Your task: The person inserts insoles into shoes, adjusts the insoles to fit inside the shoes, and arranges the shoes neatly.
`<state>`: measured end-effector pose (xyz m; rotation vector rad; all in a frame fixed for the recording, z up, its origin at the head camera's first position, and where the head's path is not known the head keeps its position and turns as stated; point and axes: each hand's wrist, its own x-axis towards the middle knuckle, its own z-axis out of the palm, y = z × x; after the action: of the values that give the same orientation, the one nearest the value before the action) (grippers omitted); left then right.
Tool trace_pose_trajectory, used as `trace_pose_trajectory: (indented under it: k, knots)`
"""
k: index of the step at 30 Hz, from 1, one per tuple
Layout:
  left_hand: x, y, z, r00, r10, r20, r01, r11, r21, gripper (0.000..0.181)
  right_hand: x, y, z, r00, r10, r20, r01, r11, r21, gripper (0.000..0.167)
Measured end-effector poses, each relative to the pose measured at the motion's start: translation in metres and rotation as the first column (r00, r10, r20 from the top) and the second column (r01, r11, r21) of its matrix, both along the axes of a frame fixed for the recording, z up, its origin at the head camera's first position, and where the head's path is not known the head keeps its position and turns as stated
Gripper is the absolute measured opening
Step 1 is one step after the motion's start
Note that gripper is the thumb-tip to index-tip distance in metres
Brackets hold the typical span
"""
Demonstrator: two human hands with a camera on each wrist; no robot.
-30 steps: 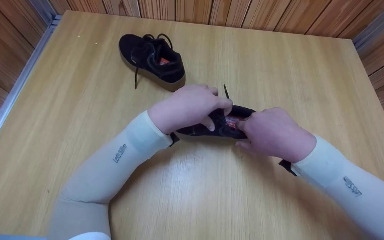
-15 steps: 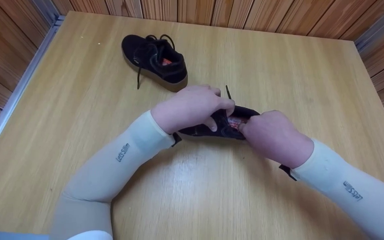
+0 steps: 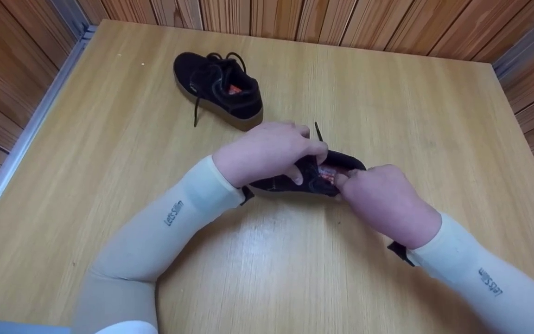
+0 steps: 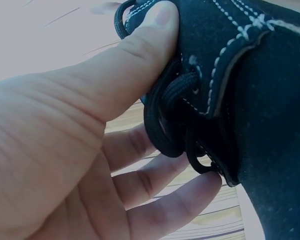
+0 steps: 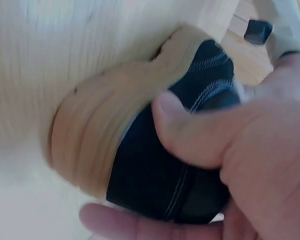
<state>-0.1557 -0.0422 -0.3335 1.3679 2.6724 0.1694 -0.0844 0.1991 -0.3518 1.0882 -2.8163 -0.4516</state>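
Note:
A black lace-up shoe [image 3: 282, 182] with a tan sole lies in the middle of the table, its toe to the left. My left hand [image 3: 271, 150] holds it over the laced part. In the left wrist view, the thumb presses the upper beside the black laces [image 4: 162, 130], with other fingers around the far side. At the heel end, my right hand [image 3: 390, 202] grips the shoe by its collar. The right wrist view has its thumb [image 5: 177, 125] on the dark heel side, above the tan sole [image 5: 87, 135]. A red-and-white insole [image 3: 327, 174] shows inside the opening.
The other black shoe [image 3: 218, 88] stands farther back on the left, laces loose. Both stand on a light wooden table [image 3: 387, 106], backed by a wood-panelled wall [image 3: 318, 21]. A metal rail [image 3: 40, 120] runs along the left edge.
The whole head view has shifted slightly right and down. My right hand has moved a little down at the shoe's heel, and a fingertip below the shoe's side is largely out of sight now.

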Motion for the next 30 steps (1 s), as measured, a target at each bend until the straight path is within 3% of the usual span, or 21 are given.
trace_pose_trajectory:
  k: [6, 12, 16, 20, 25, 30]
  knots:
    - [0.004, 0.0, -0.002, 1.0, -0.011, 0.001, 0.011, 1.0, 0.018, 0.05, 0.006, 0.011, -0.009, 0.994, 0.05, -0.092, -0.057, 0.996, -0.07, 0.03]
    - [0.002, 0.002, 0.003, 0.999, -0.017, -0.045, 0.021, 0.996, 0.091, 0.058, 0.01, 0.027, 0.002, 0.985, -0.002, -0.173, -0.024, 0.989, -0.148, 0.017]
    - [-0.003, -0.001, 0.008, 0.991, 0.05, -0.122, -0.03, 0.986, 0.163, 0.061, 0.009, 0.038, 0.011, 0.972, -0.093, -0.217, 0.046, 0.976, -0.213, 0.017]
    - [-0.009, -0.009, 0.011, 0.976, 0.122, -0.182, -0.083, 0.975, 0.207, 0.048, 0.003, 0.044, 0.015, 0.953, -0.192, -0.233, 0.115, 0.944, -0.309, 0.022]
    - [-0.015, -0.016, 0.011, 0.96, 0.195, -0.201, -0.171, 0.976, 0.134, 0.037, -0.013, 0.041, 0.01, 0.924, -0.299, -0.239, 0.197, 0.907, -0.371, 0.027]
    - [-0.02, -0.018, 0.01, 0.94, 0.289, -0.184, -0.275, 0.956, 0.099, 0.034, -0.026, 0.027, 0.0, 0.897, -0.369, -0.242, 0.264, 0.888, -0.376, 0.035]
